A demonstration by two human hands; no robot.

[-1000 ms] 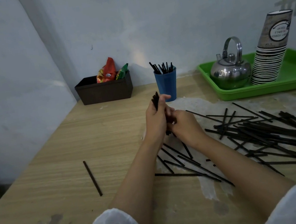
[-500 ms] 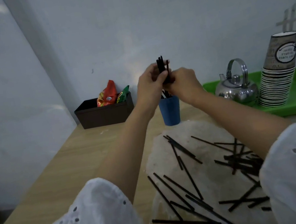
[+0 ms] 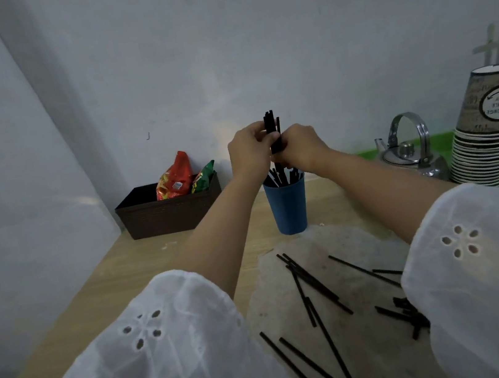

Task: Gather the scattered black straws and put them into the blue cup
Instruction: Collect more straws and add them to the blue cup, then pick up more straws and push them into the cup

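Item 1, bundle of black straws (image 3: 272, 130): thin, matte and straight, with uneven tips. I see it held upright directly above the blue cup (image 3: 288, 205).
Left grip (image 3: 248, 148): fingers and thumb curled round the bundle.
Right grip (image 3: 302, 148): closed on the same bundle from the other side, touching the left.
Item 2, blue cup: a plain tapered tumbler, upright on the desk (image 3: 156, 267). I count several straws already standing in it, leaning.
Item 3, loose straws (image 3: 314, 282): lying crisscrossed on a pale patch of desk, on the near side of the cup.
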